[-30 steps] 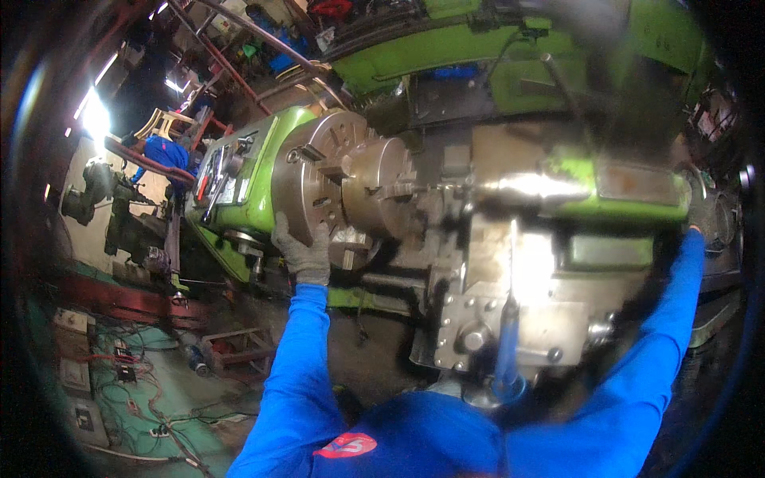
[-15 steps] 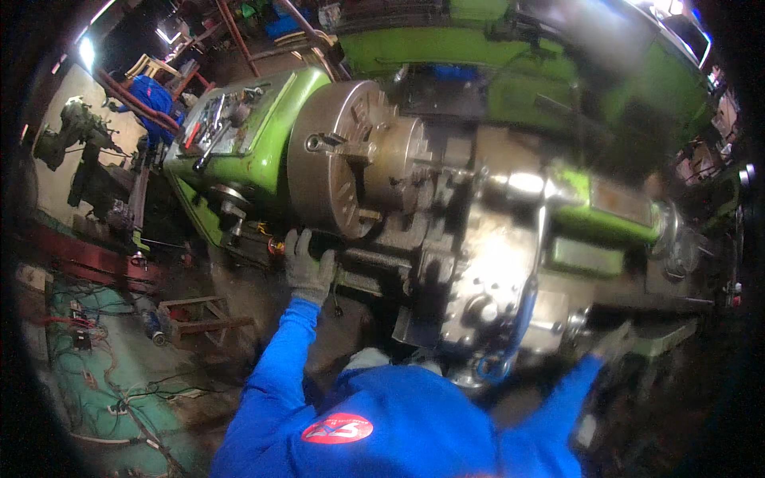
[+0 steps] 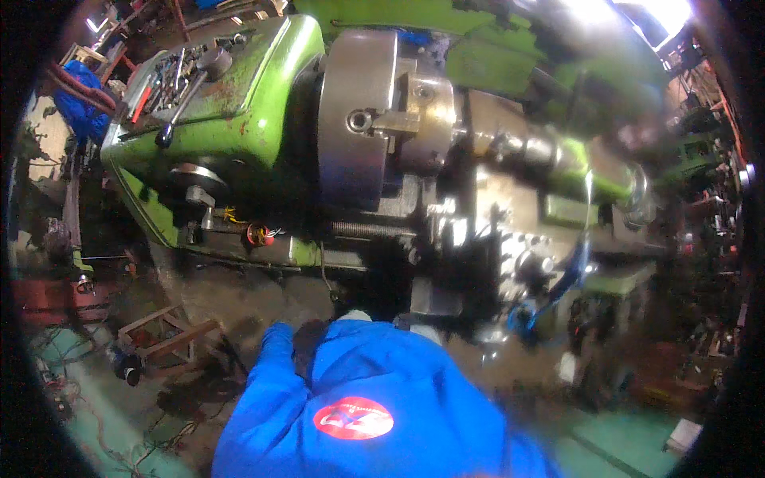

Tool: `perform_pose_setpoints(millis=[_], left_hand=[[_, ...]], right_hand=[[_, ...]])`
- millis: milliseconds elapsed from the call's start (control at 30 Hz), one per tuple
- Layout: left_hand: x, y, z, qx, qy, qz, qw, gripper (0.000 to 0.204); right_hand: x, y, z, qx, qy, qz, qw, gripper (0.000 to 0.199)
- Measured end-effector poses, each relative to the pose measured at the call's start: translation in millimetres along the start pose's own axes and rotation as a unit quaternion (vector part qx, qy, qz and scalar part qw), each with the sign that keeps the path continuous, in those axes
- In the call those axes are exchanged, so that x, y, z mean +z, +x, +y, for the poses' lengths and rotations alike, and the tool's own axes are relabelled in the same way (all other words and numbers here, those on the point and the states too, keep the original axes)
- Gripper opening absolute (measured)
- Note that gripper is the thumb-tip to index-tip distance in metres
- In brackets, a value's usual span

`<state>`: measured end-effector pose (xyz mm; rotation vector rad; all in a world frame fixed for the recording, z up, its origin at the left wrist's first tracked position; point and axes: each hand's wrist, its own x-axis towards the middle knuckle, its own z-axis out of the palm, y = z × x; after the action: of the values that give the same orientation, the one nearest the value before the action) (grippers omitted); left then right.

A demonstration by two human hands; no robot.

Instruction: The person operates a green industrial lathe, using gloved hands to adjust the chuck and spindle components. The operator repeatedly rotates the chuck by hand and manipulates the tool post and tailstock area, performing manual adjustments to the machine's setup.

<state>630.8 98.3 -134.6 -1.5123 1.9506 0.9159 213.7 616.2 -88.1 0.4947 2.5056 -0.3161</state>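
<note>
Neither of my hands shows its fingers. My left sleeve [image 3: 275, 350] is blue and bent close to my body, and the hand past its cuff cannot be made out. On the right only part of the blue sleeve shows at the lower edge, with the hand out of sight. In front of me stands a green lathe [image 3: 299, 52]. Its big steel chuck [image 3: 355, 88] has a jaw against a round metal workpiece [image 3: 430, 119]. To the right are the carriage [image 3: 510, 263], with knobs and a blue hose [image 3: 575, 267], and the blurred green tailstock [image 3: 594, 171].
Tools [image 3: 163, 88] lie on the headstock, near a lever [image 3: 182, 111]. Below it, a red round part with yellow wires [image 3: 259, 233] sits by the lathe bed. A wooden frame [image 3: 171, 338] stands on the floor at left, near loose cables [image 3: 103, 430].
My left gloved hand has drawn back from below the chuck toward my body, out of sight. My right hand has left the carriage's right side. The view has shifted, and the chuck looks turned.
</note>
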Motion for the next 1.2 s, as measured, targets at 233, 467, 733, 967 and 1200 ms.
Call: perform_pose_setpoints(millis=[233, 467, 733, 967, 1200], left_hand=[[-19.5, 13.0, -26.0, -0.01, -0.078, -0.006, 0.997, 0.031], [-39.9, 34.4, -10.6, 0.035, -0.096, -0.001, 0.995, 0.029], [-46.2, 40.2, 6.8, 0.053, -0.115, 0.002, 0.992, 0.027], [-42.0, 26.6, -12.3, 0.038, -0.136, 0.014, 0.99, 0.026], [-55.1, -13.2, -30.2, 0.005, -0.13, 0.048, 0.99, 0.024]], right_hand=[[27.4, -48.2, -30.0, -0.05, 0.006, -0.032, 0.998, 0.049], [31.4, -70.3, -46.6, -0.063, -0.003, -0.031, 0.998, 0.048], [43.2, -77.2, -74.0, -0.082, -0.031, -0.055, 0.995, 0.046], [45.7, -71.3, -95.9, -0.121, -0.066, -0.068, 0.988, 0.045], [53.0, -71.5, -114.4, -0.149, -0.09, -0.091, 0.98, 0.044]])
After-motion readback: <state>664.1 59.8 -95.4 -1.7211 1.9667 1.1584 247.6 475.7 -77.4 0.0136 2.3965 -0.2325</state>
